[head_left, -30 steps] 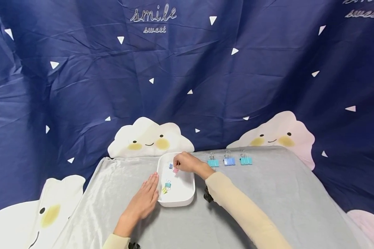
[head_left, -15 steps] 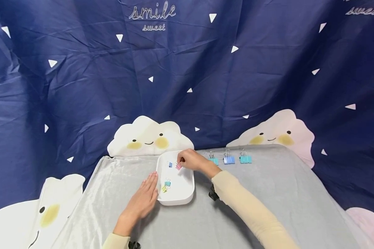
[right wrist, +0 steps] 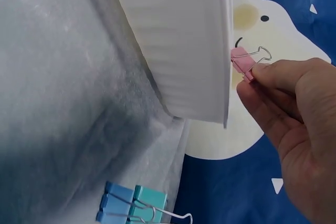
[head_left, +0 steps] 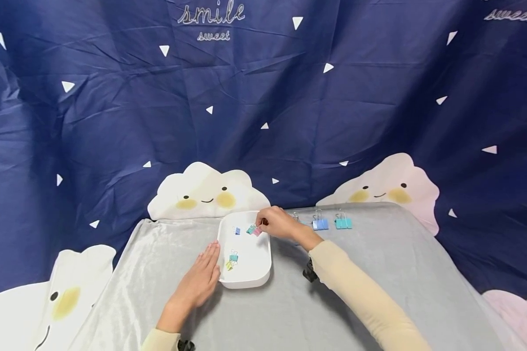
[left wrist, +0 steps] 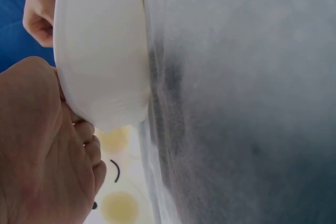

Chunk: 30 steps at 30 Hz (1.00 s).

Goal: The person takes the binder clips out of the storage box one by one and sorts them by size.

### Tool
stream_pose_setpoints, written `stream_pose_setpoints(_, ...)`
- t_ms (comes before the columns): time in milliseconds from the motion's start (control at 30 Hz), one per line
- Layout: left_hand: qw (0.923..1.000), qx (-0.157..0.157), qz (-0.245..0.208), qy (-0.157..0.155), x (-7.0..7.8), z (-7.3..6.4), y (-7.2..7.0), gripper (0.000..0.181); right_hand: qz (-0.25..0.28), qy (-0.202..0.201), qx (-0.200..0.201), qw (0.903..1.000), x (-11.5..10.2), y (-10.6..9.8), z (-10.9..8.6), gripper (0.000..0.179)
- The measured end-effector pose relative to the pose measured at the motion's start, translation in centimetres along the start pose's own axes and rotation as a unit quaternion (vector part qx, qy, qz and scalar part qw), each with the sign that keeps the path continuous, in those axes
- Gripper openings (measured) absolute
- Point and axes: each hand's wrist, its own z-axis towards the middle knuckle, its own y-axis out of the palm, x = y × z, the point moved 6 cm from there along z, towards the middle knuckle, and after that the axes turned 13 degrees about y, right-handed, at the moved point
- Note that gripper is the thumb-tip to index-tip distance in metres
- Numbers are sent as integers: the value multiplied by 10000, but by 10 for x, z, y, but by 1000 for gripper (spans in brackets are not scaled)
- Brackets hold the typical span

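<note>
My right hand [head_left: 277, 222] pinches a small pink binder clip [right wrist: 242, 61] between thumb and fingers, over the far right part of a white tray [head_left: 248, 281]. Beside it in the head view is a small teal binder clip [head_left: 250, 229], with a small blue one [head_left: 237, 231] to the left. Lower in the tray, another teal clip [head_left: 233, 258] lies against a yellow one [head_left: 229, 265]. My left hand [head_left: 198, 275] has its fingers straight along the tray's left side; in the left wrist view, its fingertips are partly hidden behind the tray wall.
Larger binder clips stand in a row on the grey cloth [head_left: 355, 273] right of the tray: a blue one [head_left: 320, 224], a teal one [head_left: 343, 223], and another mostly hidden behind my right hand. A dark blue curtain [head_left: 263, 87] with printed clouds hangs behind.
My right hand has moved to the right over the tray with the pink clip. A small teal clip now shows beside the pink one. My left hand has stayed at the tray's side.
</note>
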Motion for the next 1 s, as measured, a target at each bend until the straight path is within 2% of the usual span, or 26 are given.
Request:
stream_pose_setpoints(233, 10000, 17, 6, 8, -1, 0, 1, 58, 23, 9, 4, 10000, 6, -11, -7, 12)
stream_pose_setpoints(600, 10000, 1, 24, -2, -1, 1, 1, 58, 16, -70, 253, 9997, 19, -30, -22, 10)
stream_pose_setpoints(1000, 10000, 25, -2, -8, -1, 0, 2, 58, -26, 90, 387, 9992, 33, -47, -41, 9)
